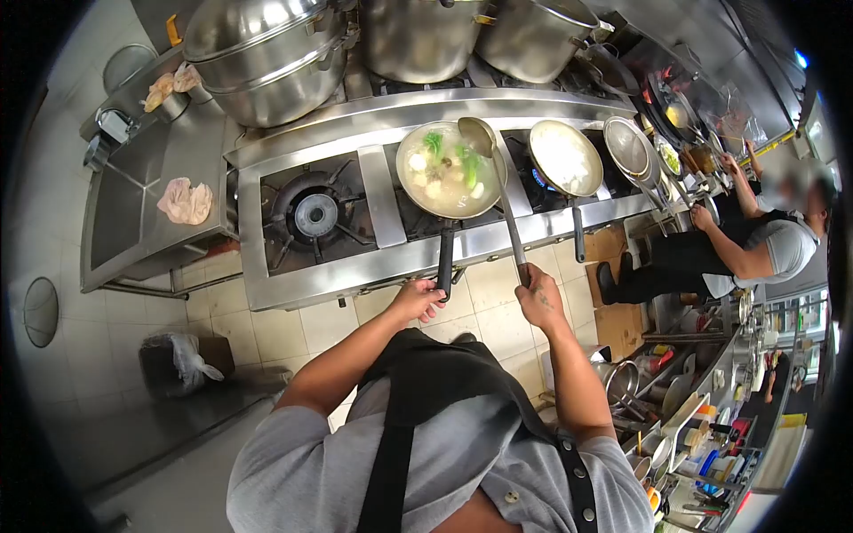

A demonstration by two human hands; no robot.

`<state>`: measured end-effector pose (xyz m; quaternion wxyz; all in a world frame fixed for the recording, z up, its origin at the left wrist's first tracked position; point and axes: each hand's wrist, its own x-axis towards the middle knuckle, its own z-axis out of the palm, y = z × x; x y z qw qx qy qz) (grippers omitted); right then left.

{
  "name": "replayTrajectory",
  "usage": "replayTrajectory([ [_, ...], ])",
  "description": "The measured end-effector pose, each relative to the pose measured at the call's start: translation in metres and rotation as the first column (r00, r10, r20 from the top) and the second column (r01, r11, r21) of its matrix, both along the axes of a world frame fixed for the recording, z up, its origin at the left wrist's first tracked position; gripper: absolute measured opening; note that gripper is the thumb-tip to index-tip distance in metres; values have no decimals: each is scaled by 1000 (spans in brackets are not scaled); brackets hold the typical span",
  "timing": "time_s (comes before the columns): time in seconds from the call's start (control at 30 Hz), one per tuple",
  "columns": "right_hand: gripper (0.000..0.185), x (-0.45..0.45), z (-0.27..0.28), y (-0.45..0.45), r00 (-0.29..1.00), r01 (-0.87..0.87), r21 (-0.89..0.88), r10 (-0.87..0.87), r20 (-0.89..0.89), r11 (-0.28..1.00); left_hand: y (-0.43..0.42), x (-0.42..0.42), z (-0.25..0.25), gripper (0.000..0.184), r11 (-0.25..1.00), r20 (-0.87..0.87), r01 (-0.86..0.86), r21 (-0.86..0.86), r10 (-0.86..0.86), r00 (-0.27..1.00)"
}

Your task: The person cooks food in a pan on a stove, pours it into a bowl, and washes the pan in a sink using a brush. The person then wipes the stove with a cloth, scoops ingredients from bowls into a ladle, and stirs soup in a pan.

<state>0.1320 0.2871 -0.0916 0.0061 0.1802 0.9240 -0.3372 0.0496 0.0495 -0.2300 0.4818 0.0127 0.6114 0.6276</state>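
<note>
My left hand (421, 300) is at the end of the black handle of a frying pan (446, 258), its fingers curled loosely against it. The pan sits on a burner and holds a pale, cloudy broth (435, 182) with white chunks and bright green leafy pieces. My right hand (540, 298) is closed around the long handle of a metal ladle (477, 135). The ladle's bowl rests at the pan's far right side, over the broth. Right of it, a second pan (566, 158) with whitish contents stands over a blue flame, its handle untouched.
A bare burner (314, 215) is on the left of the steel stove. Large steel pots (418, 40) stand behind. A steel sink (133, 195) and a crumpled plastic bag (185, 201) are at far left. Strainers (627, 147) lie at right, where a co-worker (746, 240) stands.
</note>
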Motion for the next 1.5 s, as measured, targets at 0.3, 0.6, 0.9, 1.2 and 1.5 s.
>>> replayTrajectory([
  [0.3,35,4,-1,-34,953,290,-925,-169,253,247,-3,-2,6,29,997,-20,81,20,-81,997],
  [0.6,36,16,32,-43,962,263,-933,-141,234,247,-11,0,22,39,994,-54,22,-108,-28,998],
  [0.9,30,40,11,-35,1000,18,-27,-18,-1,999,-6,1,64,34,1000,-258,-16,19,20,966],
  [1.2,42,85,-75,-3,991,-20,-309,-22,-133,951,86,38,61,56,959,-223,255,-125,-277,935],
  [1.5,50,142,27,158,874,-125,22,121,-470,992,210,43,137,29,932,-633,120,341,133,763],
])
